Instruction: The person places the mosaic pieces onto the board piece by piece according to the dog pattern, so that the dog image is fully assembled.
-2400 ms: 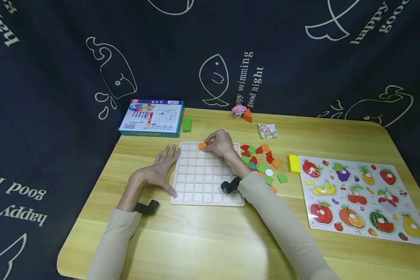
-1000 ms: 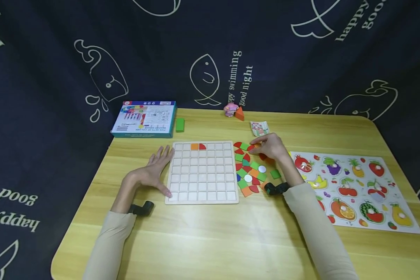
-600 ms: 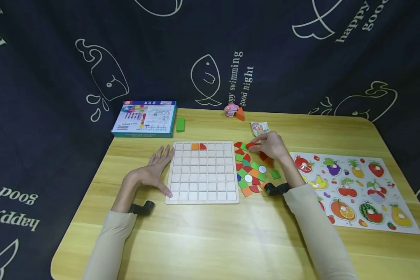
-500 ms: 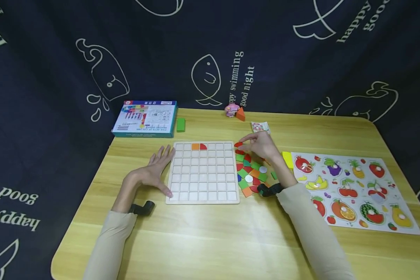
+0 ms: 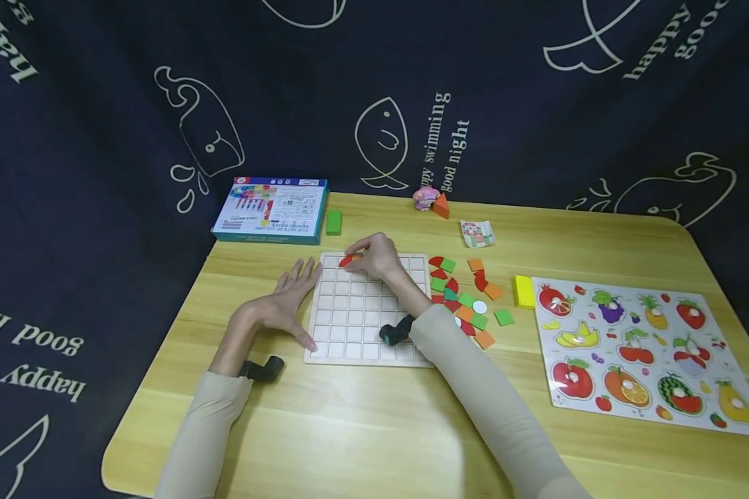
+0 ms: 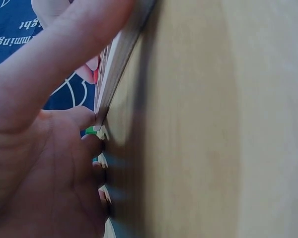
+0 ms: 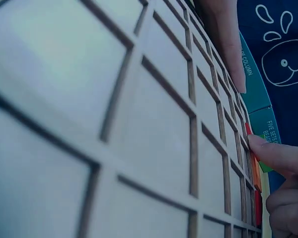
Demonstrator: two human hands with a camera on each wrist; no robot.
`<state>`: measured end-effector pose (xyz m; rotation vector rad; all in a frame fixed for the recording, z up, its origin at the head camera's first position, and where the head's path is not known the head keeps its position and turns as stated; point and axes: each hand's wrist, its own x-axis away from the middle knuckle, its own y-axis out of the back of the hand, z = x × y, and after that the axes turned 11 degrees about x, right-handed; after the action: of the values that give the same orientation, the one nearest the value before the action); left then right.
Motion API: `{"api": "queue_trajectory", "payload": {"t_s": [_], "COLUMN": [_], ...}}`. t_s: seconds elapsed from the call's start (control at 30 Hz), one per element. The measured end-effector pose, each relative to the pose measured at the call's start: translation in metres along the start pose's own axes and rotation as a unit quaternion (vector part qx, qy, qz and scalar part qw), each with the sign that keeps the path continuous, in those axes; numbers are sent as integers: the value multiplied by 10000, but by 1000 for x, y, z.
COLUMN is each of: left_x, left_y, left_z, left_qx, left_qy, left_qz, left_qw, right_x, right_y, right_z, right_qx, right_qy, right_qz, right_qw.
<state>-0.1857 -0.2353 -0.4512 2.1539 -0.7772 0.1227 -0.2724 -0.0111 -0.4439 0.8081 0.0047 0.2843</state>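
A white grid board (image 5: 340, 317) lies on the table in the head view. My left hand (image 5: 273, 310) rests along its left edge, thumb near the lower corner and fingers spread at the upper side; the left wrist view shows its palm beside the board's edge (image 6: 120, 64). My right hand (image 5: 381, 258) pinches a red quarter-circle tile (image 5: 346, 261) at the top row, just left of an orange square tile (image 5: 357, 257) half covered by the fingers. In the right wrist view, another red tile (image 7: 259, 207) sits past the orange one.
Loose coloured tiles (image 5: 465, 301) lie scattered right of the board. Farther right are a yellow block (image 5: 524, 292) and a fruit puzzle board (image 5: 618, 405). Along the back stand a boxed toy (image 5: 268, 211), a green block (image 5: 333, 222), a pink figure (image 5: 425, 197) and a printed card (image 5: 477, 233).
My right hand has picked a red quarter-circle tile out of the loose ones and carried it left to the board's top row. My left hand has stayed at the board's edge.
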Motion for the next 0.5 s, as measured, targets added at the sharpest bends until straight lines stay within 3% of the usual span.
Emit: {"api": "queue_trajectory", "payload": {"t_s": [0.33, 0.5], "left_x": [-3, -3], "left_y": [-3, -3], "left_z": [-1, -2], "left_qx": [14, -69], "left_qy": [-77, -88], "left_qz": [36, 28], "left_qw": [10000, 9999], "right_x": [-2, 8], "right_y": [2, 18], "right_z": [-12, -23], "right_qx": [-253, -477], "right_qy": [28, 28], "right_qz": [292, 371], "right_qw": [9992, 9982]}}
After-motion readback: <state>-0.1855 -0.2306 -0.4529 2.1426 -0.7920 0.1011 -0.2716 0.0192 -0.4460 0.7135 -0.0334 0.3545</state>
